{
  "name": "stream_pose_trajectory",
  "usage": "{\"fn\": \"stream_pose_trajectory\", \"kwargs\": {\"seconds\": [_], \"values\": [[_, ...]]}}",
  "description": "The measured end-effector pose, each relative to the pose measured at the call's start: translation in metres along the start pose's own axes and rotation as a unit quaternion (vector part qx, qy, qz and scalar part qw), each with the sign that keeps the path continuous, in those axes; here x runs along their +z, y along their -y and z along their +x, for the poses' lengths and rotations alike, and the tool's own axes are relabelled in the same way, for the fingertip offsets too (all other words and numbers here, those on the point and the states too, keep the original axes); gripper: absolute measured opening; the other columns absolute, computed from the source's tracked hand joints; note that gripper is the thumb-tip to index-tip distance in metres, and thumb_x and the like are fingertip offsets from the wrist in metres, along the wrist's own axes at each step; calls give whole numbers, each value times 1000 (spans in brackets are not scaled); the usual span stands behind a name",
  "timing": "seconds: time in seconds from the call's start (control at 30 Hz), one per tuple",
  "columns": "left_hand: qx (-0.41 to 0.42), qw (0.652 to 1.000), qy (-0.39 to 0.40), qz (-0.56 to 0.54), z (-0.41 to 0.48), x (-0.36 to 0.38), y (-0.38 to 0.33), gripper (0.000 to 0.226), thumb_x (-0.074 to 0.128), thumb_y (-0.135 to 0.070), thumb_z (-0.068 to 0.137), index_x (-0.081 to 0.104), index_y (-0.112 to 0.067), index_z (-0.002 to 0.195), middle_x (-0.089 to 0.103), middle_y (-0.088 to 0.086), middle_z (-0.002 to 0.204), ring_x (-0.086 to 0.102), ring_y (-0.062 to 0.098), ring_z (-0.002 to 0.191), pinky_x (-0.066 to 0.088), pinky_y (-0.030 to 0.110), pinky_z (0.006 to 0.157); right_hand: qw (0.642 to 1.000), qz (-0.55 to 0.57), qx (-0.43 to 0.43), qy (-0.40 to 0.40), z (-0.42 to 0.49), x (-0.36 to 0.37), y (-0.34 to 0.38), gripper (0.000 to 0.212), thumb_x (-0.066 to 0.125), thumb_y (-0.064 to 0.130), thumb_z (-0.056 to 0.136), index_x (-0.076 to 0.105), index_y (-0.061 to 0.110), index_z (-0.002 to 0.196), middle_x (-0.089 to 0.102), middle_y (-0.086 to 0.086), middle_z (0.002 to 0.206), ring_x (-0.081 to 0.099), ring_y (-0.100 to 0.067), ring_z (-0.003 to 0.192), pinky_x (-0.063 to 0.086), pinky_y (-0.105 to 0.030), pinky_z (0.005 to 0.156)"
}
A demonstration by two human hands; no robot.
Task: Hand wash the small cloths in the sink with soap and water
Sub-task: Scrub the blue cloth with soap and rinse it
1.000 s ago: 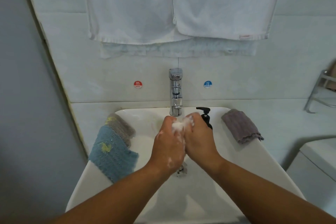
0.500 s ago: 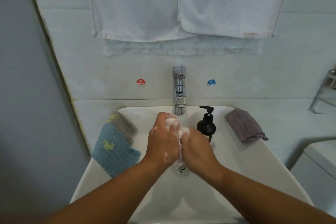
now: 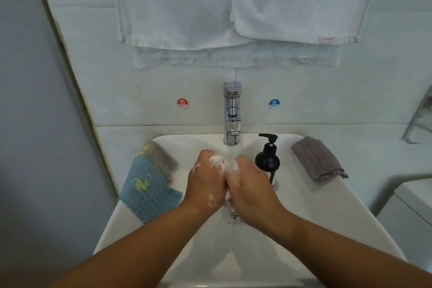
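Note:
My left hand (image 3: 205, 184) and my right hand (image 3: 251, 190) are pressed together over the drain of the white sink (image 3: 311, 213), below the chrome tap (image 3: 232, 114). Both grip a small soapy cloth (image 3: 223, 166) between them; white foam shows at its top and most of it is hidden by my fingers. A blue cloth with yellow marks (image 3: 146, 190) lies on the left rim, partly over a grey knitted cloth (image 3: 161, 158). A grey-purple cloth (image 3: 318, 159) lies folded on the right rim. A black soap pump bottle (image 3: 267, 159) stands just right of my right hand.
White towels (image 3: 233, 2) hang on the wall above the tap. Red hot (image 3: 182, 103) and blue cold (image 3: 274, 103) stickers flank the tap. A metal rack (image 3: 418, 119) juts in at the right edge. A grey wall (image 3: 35, 124) borders the sink on the left.
My hands keep rubbing the foamy cloth: the left one slid back a little and the right one forward, so they are level again. The camera tilted slightly.

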State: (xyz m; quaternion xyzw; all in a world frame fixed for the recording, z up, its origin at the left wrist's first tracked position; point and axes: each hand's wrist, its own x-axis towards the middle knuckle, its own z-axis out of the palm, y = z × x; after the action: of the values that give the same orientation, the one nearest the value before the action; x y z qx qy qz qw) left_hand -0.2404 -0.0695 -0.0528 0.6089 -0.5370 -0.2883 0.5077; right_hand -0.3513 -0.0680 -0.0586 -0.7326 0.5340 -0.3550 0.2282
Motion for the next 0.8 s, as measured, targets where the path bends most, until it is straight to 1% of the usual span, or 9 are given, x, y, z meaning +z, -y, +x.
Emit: {"fn": "stream_pose_trajectory", "kwargs": {"seconds": [0.07,0.13,0.2,0.27,0.33,0.43,0.53,0.67,0.8], "values": [[-31,997,50,-44,-9,3,-1,13,40,-21,108,53,-23,107,64,1,95,63,11,79,54,19,52,999,37,3,-32,7,-2,1,17,41,30,106,52,20,99,62,2,85,63,-12,77,52,-21,61],[-35,994,80,-59,-19,9,-3,16,36,-27,110,52,-27,106,63,-2,95,64,9,80,60,23,58,998,-16,13,-54,20,-3,-11,15,45,28,106,56,18,103,59,9,83,62,-9,73,48,-13,58],[3,998,52,-20,-20,10,-5,16,34,-26,108,50,-28,109,61,-6,96,63,12,87,61,30,71,996,-74,30,-32,23,-1,-23,13,49,21,102,57,11,104,58,6,85,60,-12,75,45,-16,59],[40,999,6,23,-13,7,-7,15,36,-21,106,49,-26,111,59,-8,96,60,11,89,52,22,71,994,-111,15,8,16,7,-28,11,52,18,94,56,9,99,57,3,84,57,-17,75,43,-23,60],[30,999,-29,21,-4,3,-8,13,39,-19,105,50,-24,108,58,-9,93,58,9,86,44,16,67,999,-53,0,6,2,10,-18,13,46,25,99,55,16,98,56,6,84,58,-15,76,40,-16,56],[-21,1000,-1,-23,-5,6,-5,9,45,-26,105,53,-23,106,65,-2,94,63,15,84,55,25,62,996,69,-11,-56,-3,1,3,19,38,29,106,52,20,96,61,4,82,63,-11,76,48,-20,58],[-55,992,46,-103,-18,14,-7,12,43,-28,107,54,-25,107,67,3,98,68,19,87,63,33,64,991,76,4,-109,14,-5,-3,15,45,25,105,56,20,96,64,7,80,64,-5,73,48,-14,59],[38,999,-18,-32,-13,6,-15,13,40,-21,106,52,-22,110,63,0,96,61,16,89,52,24,66,999,-35,14,-33,9,3,-13,3,54,20,100,53,20,97,53,14,79,59,-6,72,43,-17,60],[13,1000,-23,6,-2,0,-11,9,41,-24,106,49,-26,111,63,-2,97,62,17,89,55,28,69,995,95,-11,-26,-13,2,7,14,42,25,107,49,24,95,61,4,83,63,-15,76,54,-21,60]]}}
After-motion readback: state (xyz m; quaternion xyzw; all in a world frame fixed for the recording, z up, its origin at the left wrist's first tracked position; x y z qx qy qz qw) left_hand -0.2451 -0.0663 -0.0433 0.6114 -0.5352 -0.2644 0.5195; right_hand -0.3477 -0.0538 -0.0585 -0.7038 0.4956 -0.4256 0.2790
